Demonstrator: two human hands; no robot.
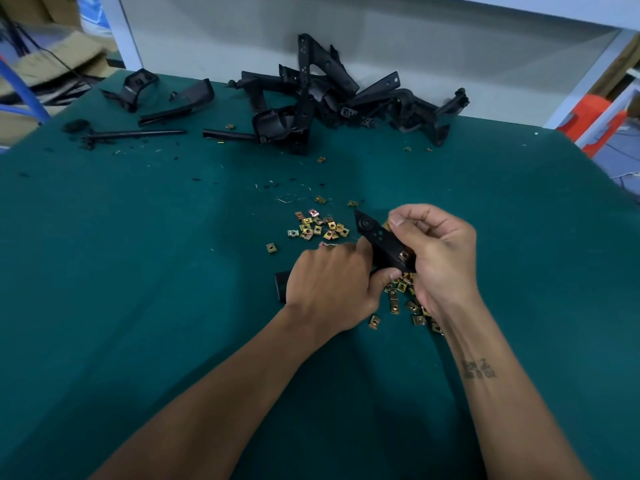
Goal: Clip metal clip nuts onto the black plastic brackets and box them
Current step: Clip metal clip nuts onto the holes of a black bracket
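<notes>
- The left hand (332,278) has its fingers curled round the lower end of a black plastic bracket (381,242), knuckles up, the thumb pressed against the bracket's underside.
- The right hand (438,252) grips the same bracket from the other side, fingers bent over its upper edge and the thumb tip beside a brass-coloured clip nut (403,255) seated on the bracket's lower edge.
- The bracket is a matte, angular bar, held tilted just above the cloth, its pointed upper end showing a round boss and small holes.
- Loose clip nuts (320,228), small square folded-metal pieces with a yellowish shine and a centre hole, lie scattered on the cloth just left of the bracket's tip.
- More clip nuts (403,303) are strewn beneath and between the wrists.
- A heap of black brackets (332,95), ribbed and angular, sits at the far edge of the table.
- The green cloth tabletop (138,254) looks felt-like, flecked with dark plastic crumbs and thin shavings.
- 2 curved black parts (156,93) lie far left, well apart from the hands.
</notes>
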